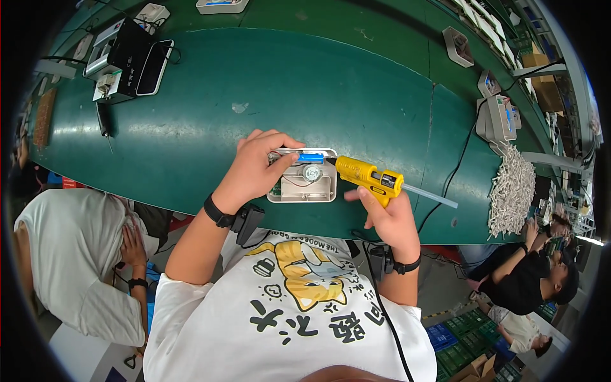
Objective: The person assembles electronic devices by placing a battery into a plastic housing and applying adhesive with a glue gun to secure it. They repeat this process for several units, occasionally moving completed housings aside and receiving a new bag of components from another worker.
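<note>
A pale plastic housing (pixel 304 198) lies on the green table in front of me, its inside facing up. Within it are a round metal part (pixel 312 173), thin wires and, along the far wall, a blue cylindrical battery (pixel 311 158). My left hand (pixel 262 163) grips the housing's far left part, thumb pressed on the battery's left end and fingers over the far rim. A yellow hot glue gun (pixel 358 170) is held in my right hand (pixel 389 216). Its dark nozzle meets the battery's right end, and a translucent glue stick (pixel 433 195) sticks out of its back.
A black device (pixel 130 67) and a thin-tipped black tool (pixel 104 121) occupy the table's left. At the right, a heap of white cable pieces (pixel 512 191) lies near stacked housings (pixel 498 120). A black cable (pixel 459 159) crosses the table. Other people sit at both sides.
</note>
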Motion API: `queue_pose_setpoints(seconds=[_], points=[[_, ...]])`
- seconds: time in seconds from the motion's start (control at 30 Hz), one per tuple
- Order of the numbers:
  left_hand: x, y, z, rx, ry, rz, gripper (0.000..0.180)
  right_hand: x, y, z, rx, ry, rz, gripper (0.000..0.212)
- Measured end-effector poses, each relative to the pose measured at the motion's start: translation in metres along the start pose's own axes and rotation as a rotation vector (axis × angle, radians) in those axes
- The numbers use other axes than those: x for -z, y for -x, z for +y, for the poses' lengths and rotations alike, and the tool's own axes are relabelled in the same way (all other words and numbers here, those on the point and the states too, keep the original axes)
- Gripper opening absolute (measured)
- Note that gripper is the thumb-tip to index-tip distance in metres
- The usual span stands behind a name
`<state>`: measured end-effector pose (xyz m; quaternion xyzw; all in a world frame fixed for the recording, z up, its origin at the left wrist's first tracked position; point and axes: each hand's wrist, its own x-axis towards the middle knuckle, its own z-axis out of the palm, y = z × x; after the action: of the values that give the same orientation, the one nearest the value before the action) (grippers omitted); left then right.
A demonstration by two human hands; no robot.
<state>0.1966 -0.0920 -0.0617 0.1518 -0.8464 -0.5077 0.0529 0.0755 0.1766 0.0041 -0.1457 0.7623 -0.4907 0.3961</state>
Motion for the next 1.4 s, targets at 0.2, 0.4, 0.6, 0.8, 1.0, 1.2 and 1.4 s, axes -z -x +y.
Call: queue_pose_setpoints(seconds=[0.2, 0.4, 0.6, 0.8, 1.0, 1.2, 1.4], points=[[-0.003, 0.003, 0.0, -0.043, -0.085, 0.048, 0.017, 0.007, -0.001, 0.019, -0.026, -0.167, -0.055, 0.024], [-0.003, 0.004, -0.001, -0.039, -0.096, 0.034, 0.017, 0.006, -0.002, 0.021, -0.078, -0.037, -0.102, 0.029], [-0.004, 0.005, 0.0, -0.044, -0.092, 0.044, 0.017, -0.004, 0.013, 0.008, 0.093, 0.228, 0.011, 0.031], [-0.004, 0.008, -0.011, -0.105, -0.076, 0.06, 0.021, -0.002, 0.012, -0.003, 0.007, -0.004, 0.021, 0.029], [0.004, 0.012, -0.003, -0.151, -0.124, 0.01, 0.044, -0.016, 0.001, 0.001, 0.138, 0.077, 0.001, 0.027], [0.004, 0.011, -0.005, -0.153, -0.122, -0.023, 0.054, -0.037, -0.015, -0.007, 0.261, 0.216, -0.042, 0.029], [0.006, 0.011, -0.011, -0.166, -0.105, -0.039, 0.053, -0.045, -0.018, -0.01, 0.188, 0.261, -0.086, 0.032]])
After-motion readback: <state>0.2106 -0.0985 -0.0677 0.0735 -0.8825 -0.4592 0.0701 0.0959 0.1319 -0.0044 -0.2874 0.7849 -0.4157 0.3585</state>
